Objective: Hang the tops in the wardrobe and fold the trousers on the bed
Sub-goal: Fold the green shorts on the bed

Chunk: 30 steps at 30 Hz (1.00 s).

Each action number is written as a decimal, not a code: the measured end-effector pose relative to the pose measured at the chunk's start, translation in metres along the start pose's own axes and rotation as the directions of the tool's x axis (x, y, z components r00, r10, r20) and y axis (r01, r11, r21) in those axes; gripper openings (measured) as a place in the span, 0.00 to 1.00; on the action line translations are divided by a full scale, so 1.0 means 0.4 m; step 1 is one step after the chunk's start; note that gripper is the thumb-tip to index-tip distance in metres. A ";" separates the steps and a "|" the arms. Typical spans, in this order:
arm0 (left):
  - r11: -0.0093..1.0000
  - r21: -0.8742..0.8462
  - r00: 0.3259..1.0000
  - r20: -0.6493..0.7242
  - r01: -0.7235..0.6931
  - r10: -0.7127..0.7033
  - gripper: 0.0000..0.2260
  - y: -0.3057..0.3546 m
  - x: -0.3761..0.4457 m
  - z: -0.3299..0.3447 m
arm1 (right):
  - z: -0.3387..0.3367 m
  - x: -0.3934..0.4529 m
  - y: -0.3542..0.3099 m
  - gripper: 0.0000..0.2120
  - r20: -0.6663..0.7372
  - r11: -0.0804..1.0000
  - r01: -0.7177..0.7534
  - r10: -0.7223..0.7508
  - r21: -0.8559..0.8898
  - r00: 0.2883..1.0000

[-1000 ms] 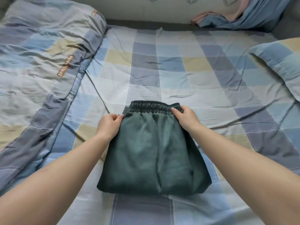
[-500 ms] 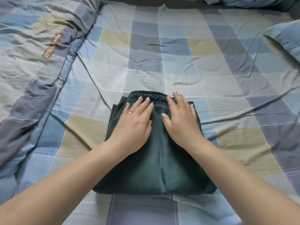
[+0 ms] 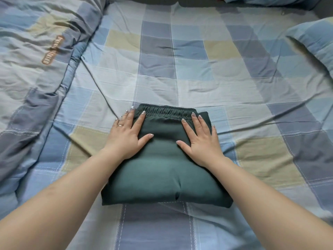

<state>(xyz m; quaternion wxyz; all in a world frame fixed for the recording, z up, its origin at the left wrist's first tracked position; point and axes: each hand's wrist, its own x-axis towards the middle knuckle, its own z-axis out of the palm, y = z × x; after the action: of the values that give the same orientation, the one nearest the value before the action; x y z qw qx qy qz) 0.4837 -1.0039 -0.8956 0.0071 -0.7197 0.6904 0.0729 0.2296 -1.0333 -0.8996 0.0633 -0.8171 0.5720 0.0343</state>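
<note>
Dark green trousers (image 3: 162, 170) lie folded into a compact rectangle on the checked bed sheet (image 3: 198, 69), with the elastic waistband at the far edge. My left hand (image 3: 128, 136) lies flat with straight fingers on the bundle's left upper edge, its outer fingers reaching onto the sheet. My right hand (image 3: 200, 139) presses flat on the right upper part, fingertips near the waistband. Neither hand grips the cloth.
A rumpled checked duvet (image 3: 36, 60) is heaped along the left side of the bed. A matching pillow (image 3: 317, 40) lies at the right edge. More blue bedding (image 3: 270, 0) shows at the far top right.
My hands slid apart from the middle of the trousers to their left and right sides, staying flat. Before that they let go of the waistband corners. The view tilted further down.
</note>
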 end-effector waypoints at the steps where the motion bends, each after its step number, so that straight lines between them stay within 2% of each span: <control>1: 0.999 -0.034 0.999 0.032 0.010 -0.009 0.36 -0.011 -0.003 -0.010 | -0.010 0.004 0.004 0.36 0.031 0.999 0.009 -0.010 0.036 0.999; 4: 0.977 -0.206 0.997 0.067 0.050 -0.036 0.36 -0.054 -0.051 -0.054 | -0.067 0.001 0.021 0.36 0.029 0.946 -0.024 0.015 0.322 0.999; 6: 0.934 -0.343 0.994 -0.015 0.098 -0.110 0.35 -0.086 -0.101 -0.078 | -0.106 -0.022 0.046 0.35 -0.031 0.822 -0.128 0.175 0.555 0.984; 7: 0.891 -0.430 0.983 -0.040 0.144 -0.179 0.34 -0.099 -0.120 -0.087 | -0.116 -0.035 0.065 0.34 -0.014 0.747 -0.209 0.280 0.631 0.960; 8: 0.812 -0.544 0.967 -0.003 0.213 -0.257 0.32 -0.108 -0.132 -0.096 | -0.123 -0.050 0.087 0.33 0.063 0.638 -0.302 0.369 0.708 0.927; 9: 0.689 -0.661 0.944 0.099 0.299 -0.314 0.31 -0.112 -0.142 -0.103 | -0.123 -0.069 0.104 0.32 0.200 0.471 -0.401 0.421 0.786 0.885; 10: 0.535 -0.755 0.917 0.232 0.380 -0.324 0.29 -0.115 -0.143 -0.108 | -0.123 -0.084 0.113 0.30 0.347 0.254 -0.470 0.407 0.845 0.845; 11: 0.372 -0.811 0.888 0.367 0.451 -0.277 0.26 -0.114 -0.143 -0.111 | -0.120 -0.098 0.121 0.27 0.454 0.074 -0.509 0.356 0.857 0.817; 12: 0.245 -0.823 0.858 0.476 0.512 -0.194 0.23 -0.114 -0.146 -0.113 | -0.115 -0.110 0.122 0.25 0.518 -0.024 -0.536 0.301 0.844 0.801; 13: 0.168 -0.813 0.830 0.546 0.557 -0.111 0.21 -0.111 -0.145 -0.114 | -0.111 -0.114 0.119 0.24 0.560 -0.059 -0.564 0.245 0.823 0.791; 15: 0.109 -0.764 0.769 0.639 0.636 -0.009 0.20 -0.105 -0.148 -0.103 | -0.099 -0.119 0.104 0.20 0.606 -0.065 -0.604 0.154 0.794 0.780; 17: 0.105 -0.722 0.721 0.691 0.684 0.051 0.21 -0.102 -0.143 -0.091 | -0.094 -0.112 0.089 0.17 0.618 -0.042 -0.617 0.089 0.786 0.781; 19: 0.087 -0.716 0.710 0.698 0.693 0.092 0.23 -0.103 -0.133 -0.084 | -0.093 -0.100 0.084 0.16 0.602 0.003 -0.602 0.039 0.798 0.798; 21: 0.067 -0.741 0.736 0.672 0.668 0.082 0.22 -0.095 -0.117 -0.077 | -0.091 -0.085 0.079 0.13 0.563 0.040 -0.563 0.013 0.826 0.827; 25: 0.003 -0.848 0.848 0.529 0.530 -0.030 0.15 -0.060 -0.143 -0.067 | -0.100 -0.110 0.060 0.10 0.483 0.082 -0.487 0.063 0.869 0.873; 30: -0.025 -0.894 0.892 0.445 0.448 0.076 0.13 -0.024 -0.215 -0.108 | -0.141 -0.219 0.070 0.10 0.438 0.041 -0.441 0.061 0.897 0.897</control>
<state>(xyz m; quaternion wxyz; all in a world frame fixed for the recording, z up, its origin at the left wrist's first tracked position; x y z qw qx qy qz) 0.4944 -0.9228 -0.8437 -0.3619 -0.5710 0.3125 0.6673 0.1724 -0.9692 -0.8345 0.6667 -0.4291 0.5637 -0.2315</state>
